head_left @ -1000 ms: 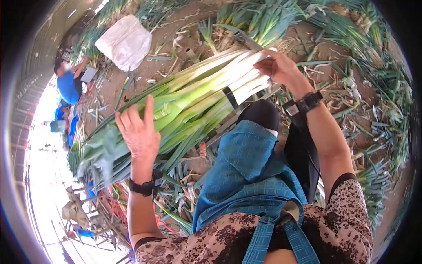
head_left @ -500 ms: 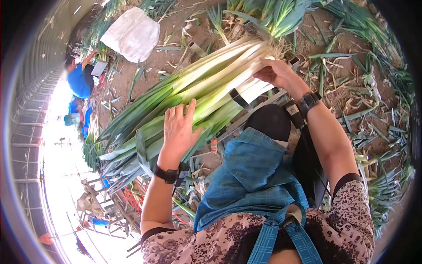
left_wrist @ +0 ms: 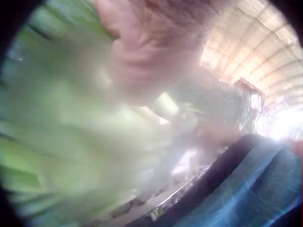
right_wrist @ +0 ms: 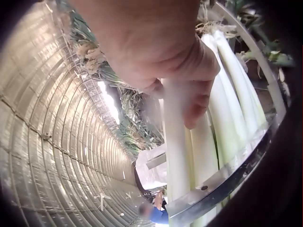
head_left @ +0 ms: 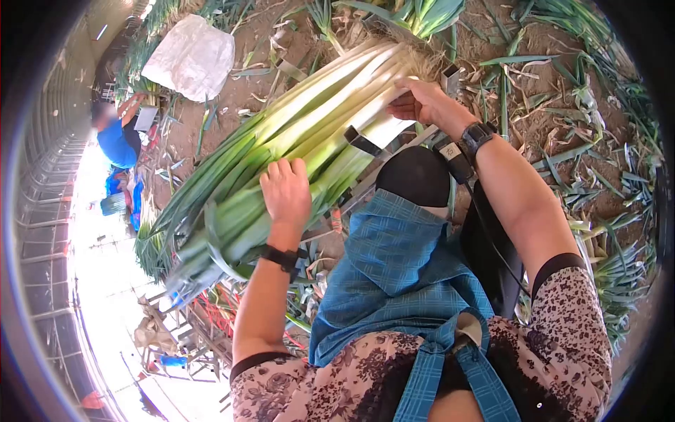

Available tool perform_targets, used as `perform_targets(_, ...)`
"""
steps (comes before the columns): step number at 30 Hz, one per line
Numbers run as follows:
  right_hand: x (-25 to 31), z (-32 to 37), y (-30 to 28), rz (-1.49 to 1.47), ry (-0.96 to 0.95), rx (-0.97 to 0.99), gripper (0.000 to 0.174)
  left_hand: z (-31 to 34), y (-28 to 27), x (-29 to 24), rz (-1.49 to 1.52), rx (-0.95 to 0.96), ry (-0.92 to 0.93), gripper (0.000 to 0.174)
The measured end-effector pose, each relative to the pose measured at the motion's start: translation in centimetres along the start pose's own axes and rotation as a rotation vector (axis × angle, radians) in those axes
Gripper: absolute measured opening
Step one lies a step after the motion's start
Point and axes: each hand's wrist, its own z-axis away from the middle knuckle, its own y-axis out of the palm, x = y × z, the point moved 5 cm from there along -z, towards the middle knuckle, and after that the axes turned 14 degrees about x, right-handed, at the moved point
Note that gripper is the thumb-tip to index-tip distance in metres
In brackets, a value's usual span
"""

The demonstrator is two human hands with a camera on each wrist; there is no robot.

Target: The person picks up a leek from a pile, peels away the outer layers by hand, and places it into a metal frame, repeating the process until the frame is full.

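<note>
A thick bundle of leeks (head_left: 327,105) lies slantwise in front of me, white root ends to the upper right and green leaves to the lower left. My left hand (head_left: 287,193) has its fingers curled on the green part, gripping leeks there; the left wrist view is blurred. Near the roots, my right hand (head_left: 430,105) holds a white stalk. In the right wrist view, thumb and fingers bend round that leek (right_wrist: 176,142), beside other pale stalks. A curved metal band (right_wrist: 277,90) runs round the stalks, and a dark upright piece (head_left: 362,142) stands at the bundle's near side.
More leeks (head_left: 432,15) lie on the soil at the back, with loose leaves (head_left: 520,60) scattered to the right. A white sack (head_left: 190,60) sits at upper left. Beyond it, a person in blue (head_left: 118,143) works low down. My apron-covered knee (head_left: 415,183) is close to the bundle.
My left hand has moved right along the leaves toward the stalks, and its straight fingers have curled. Leaf ends at the lower left have shifted. My right hand stays near the roots.
</note>
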Motion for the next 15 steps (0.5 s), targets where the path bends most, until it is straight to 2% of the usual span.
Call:
perform_targets(2, 0.1, -0.5, -0.3, 0.075, -0.034, 0.068, 0.029, 0.3, 1.3, -0.4, 0.047, -0.009, -0.006, 0.020)
perform_targets(7, -0.3, -0.6, 0.0, 0.065, -0.054, 0.031, 0.031, 0.5, 1.8, -0.5, 0.027, 0.072, 0.023, 0.018)
perform_targets(10, -0.4, -0.3, 0.1, 0.048, -0.058, 0.018, 0.032, 1.2, 1.4, -0.4, 0.139, -0.008, 0.028, 0.026)
perform_targets(12, -0.4, 0.2, 0.3, 0.053, -0.058, 0.011, 0.034, 0.8, 1.8, 0.0, 0.129, -0.127, 0.105, 0.042)
perform_targets(14, 0.2, 1.5, -0.2, 0.535, 0.011, -0.092, 0.038, 0.2, 2.8, 0.7, 0.128, -0.087, 0.108, 0.049)
perform_targets(15, 1.6, 2.2, 0.4, 0.949, 0.086, -0.121, 0.044, 0.2, 2.3, 0.7, 0.164, -0.130, 0.136, 0.047)
